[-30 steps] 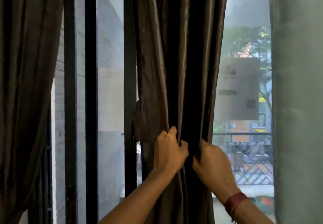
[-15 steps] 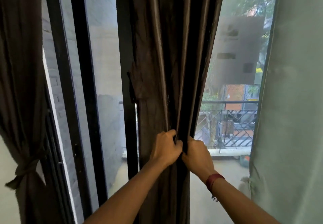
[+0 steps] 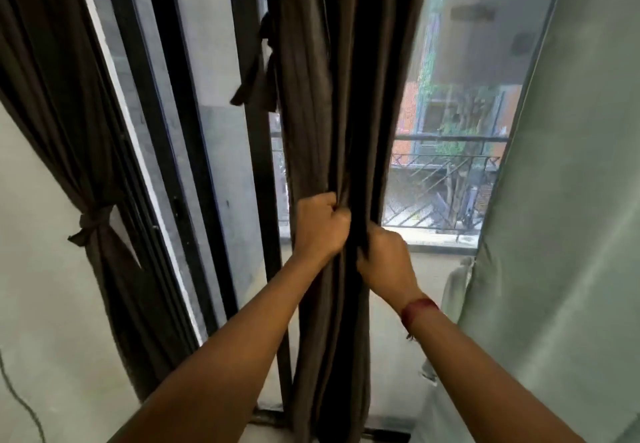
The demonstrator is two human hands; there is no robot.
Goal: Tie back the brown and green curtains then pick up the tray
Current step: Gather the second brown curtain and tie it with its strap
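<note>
My left hand (image 3: 320,226) and right hand (image 3: 384,262) both clutch the gathered brown curtain (image 3: 332,96), which hangs straight ahead between them; the green curtain (image 3: 571,200) hangs loose at my right

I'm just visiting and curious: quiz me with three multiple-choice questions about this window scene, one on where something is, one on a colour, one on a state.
1. Where is the tied brown curtain? A) far left B) middle C) far right
2. What colour is the wrist band? A) blue B) red C) yellow
3. How is the green curtain? A) knotted up B) hanging loose C) taken down

Answers: 1 A: it hangs cinched at the picture's far left. 2 B: it shows red. 3 B: it hangs wide and ungathered.
</note>
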